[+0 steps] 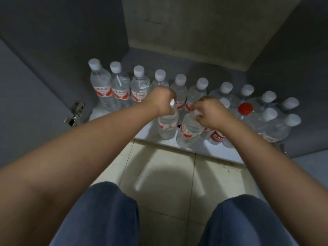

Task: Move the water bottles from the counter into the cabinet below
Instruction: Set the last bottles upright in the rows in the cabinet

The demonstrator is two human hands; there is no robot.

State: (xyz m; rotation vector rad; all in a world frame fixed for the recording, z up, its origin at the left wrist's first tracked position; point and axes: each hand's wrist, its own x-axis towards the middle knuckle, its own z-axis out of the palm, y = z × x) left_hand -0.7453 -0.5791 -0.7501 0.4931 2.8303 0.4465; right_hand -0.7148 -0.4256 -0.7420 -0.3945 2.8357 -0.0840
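I look down into the open cabinet, whose white floor (218,151) shows at the front edge. My left hand (162,100) grips the neck of a clear water bottle (167,126) standing near the front. My right hand (209,112) holds the top of a second water bottle (189,132) just to its right, slightly tilted. A row of several white-capped bottles (139,87) with red labels lines the back. At the right stands a cluster of more bottles (269,121), one with a red cap (245,108).
The grey cabinet door (26,96) hangs open at the left with a metal hinge (75,112). A concrete back wall (195,32) closes the cabinet. Beige floor tiles (168,174) and my knees in blue trousers (106,215) fill the foreground.
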